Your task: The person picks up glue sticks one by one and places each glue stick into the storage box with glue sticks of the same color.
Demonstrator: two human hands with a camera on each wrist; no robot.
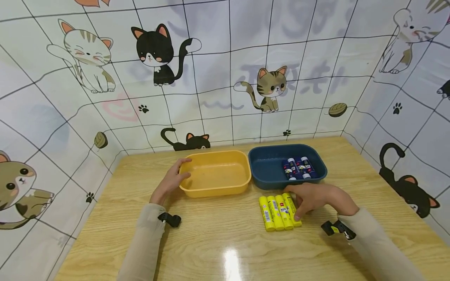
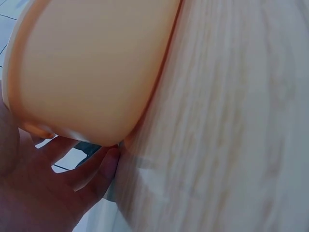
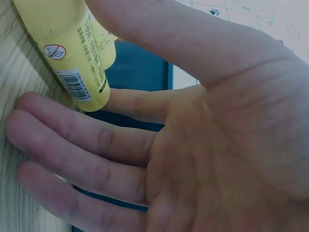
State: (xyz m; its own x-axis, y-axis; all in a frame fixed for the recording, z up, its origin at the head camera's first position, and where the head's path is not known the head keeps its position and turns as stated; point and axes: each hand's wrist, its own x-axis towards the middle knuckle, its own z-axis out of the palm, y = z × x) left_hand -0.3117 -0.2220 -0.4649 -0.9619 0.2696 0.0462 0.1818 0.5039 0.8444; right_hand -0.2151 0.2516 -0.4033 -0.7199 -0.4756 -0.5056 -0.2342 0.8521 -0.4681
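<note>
Several yellow glue sticks lie side by side on the table in the head view. My right hand spans the rightmost stick, index finger at its far end and thumb near its close end. In the right wrist view, that hand's other three fingers stretch past a barcoded yellow stick. My left hand holds the left end of a yellow plastic bin, thumb and fingers at its rim. The left wrist view shows fingertips against the outside of the bin.
A dark blue bin stands against the yellow bin's right side. Several dark blue tubes with white ends lie in its right part. The wooden table meets a cat-patterned cloth wall at the back.
</note>
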